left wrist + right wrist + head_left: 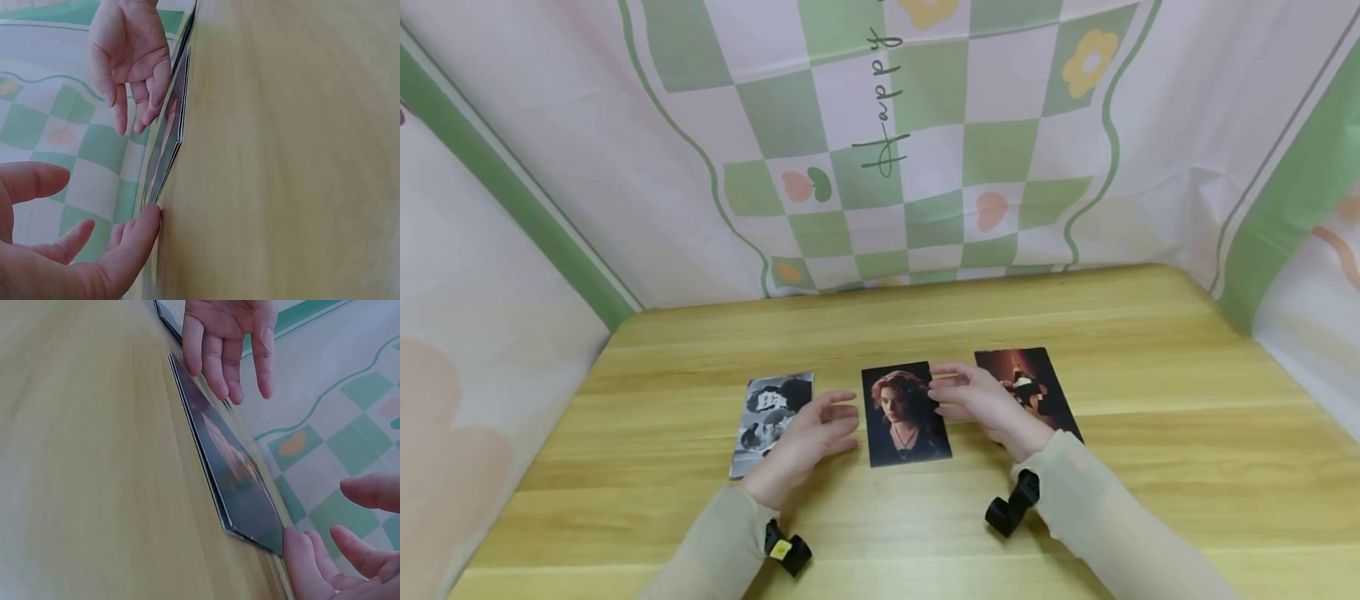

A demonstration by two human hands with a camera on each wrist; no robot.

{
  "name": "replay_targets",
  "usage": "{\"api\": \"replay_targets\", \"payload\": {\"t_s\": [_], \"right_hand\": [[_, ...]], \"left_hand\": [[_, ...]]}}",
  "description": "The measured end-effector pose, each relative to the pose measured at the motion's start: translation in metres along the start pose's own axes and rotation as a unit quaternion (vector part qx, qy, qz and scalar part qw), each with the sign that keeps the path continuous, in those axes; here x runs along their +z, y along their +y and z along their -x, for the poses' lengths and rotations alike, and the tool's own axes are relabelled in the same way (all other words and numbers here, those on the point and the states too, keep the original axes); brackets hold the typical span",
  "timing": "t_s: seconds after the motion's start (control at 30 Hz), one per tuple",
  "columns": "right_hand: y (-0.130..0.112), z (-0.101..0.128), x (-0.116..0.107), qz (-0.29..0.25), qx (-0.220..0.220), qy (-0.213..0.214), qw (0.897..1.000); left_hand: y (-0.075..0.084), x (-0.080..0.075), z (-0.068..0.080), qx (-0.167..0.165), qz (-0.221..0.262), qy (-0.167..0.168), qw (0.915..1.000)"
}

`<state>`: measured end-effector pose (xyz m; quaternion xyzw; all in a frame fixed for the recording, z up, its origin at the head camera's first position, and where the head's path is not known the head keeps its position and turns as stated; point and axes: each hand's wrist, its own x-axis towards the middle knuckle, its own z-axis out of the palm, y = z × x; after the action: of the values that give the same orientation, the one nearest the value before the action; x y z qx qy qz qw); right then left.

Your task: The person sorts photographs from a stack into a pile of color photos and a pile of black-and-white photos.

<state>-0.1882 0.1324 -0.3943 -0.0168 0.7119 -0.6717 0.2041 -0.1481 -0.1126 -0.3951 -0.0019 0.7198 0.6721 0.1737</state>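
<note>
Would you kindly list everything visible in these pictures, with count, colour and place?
black-and-white photo card: one, grey tones, left of the row, partly under the left hand.
portrait photo card: one, dark with a red-haired figure, middle, between both hands.
dark red photo card: one, right, partly under the right hand.
wooden table: one, light yellow-brown.
backdrop cloth: one, green-and-white checks with flowers, behind and at the sides.
left hand: open, fingertips at the portrait card's left edge.
right hand: open, at its right edge.

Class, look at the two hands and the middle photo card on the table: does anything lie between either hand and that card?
Nothing visible does. The left hand and right hand flank the middle photo card, fingertips at its side edges.
</note>
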Motion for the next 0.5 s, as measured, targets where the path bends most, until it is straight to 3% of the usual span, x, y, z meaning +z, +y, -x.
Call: {"api": "replay_targets", "payload": {"t_s": [0.5], "right_hand": [[0.001, 0.0057, -0.0038, 0.015, 0.004, 0.0, 1.0]], "left_hand": [[-0.0011, 0.0016, -0.0083, -0.024, 0.018, 0.008, 0.9995]]}}
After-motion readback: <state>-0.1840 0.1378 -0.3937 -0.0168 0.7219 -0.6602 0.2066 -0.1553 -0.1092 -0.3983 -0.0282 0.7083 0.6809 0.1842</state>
